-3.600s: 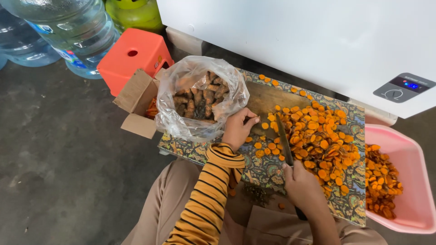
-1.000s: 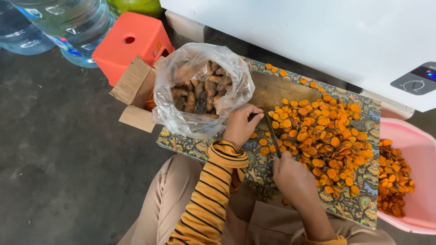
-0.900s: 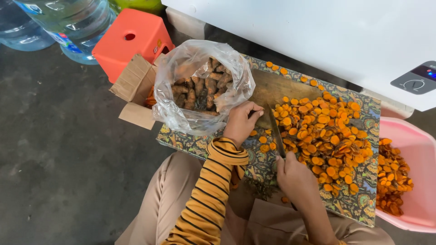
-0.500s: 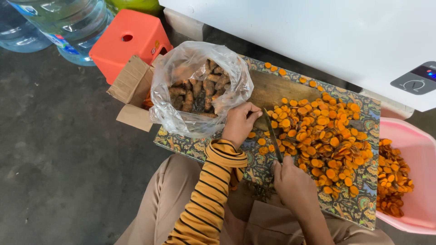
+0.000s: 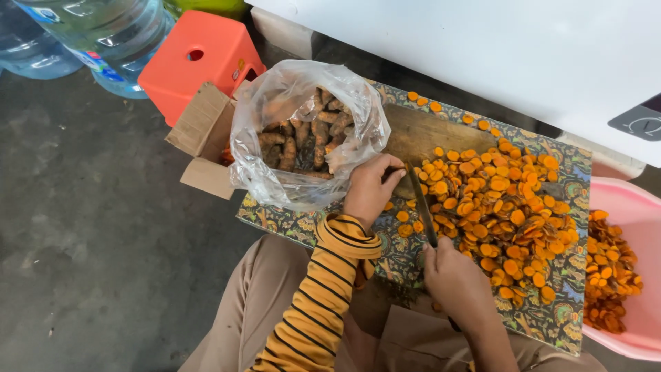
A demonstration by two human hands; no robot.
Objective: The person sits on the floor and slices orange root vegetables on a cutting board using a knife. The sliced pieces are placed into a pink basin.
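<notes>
On the board, left hand: your left hand (image 5: 368,189) pins a root piece (image 5: 394,172).
Right hand: your right hand (image 5: 458,279) grips the knife (image 5: 421,207), blade beside orange slices (image 5: 502,207).

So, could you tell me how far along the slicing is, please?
A big heap of orange slices covers the board, with more in the pink tub. The left hand steadies a root under the knife held by the right hand. Many whole roots remain bagged.

Knife (image 5: 421,207) blade, which sat out among the orange slices (image 5: 502,213) 3.6 s ago, now lies close against the left hand (image 5: 368,189) at the wooden board (image 5: 423,134) edge. Right hand (image 5: 458,282) shifted leftward with it. The view has drifted slightly; the plastic bag of roots (image 5: 303,138) sits nearer centre.
</notes>
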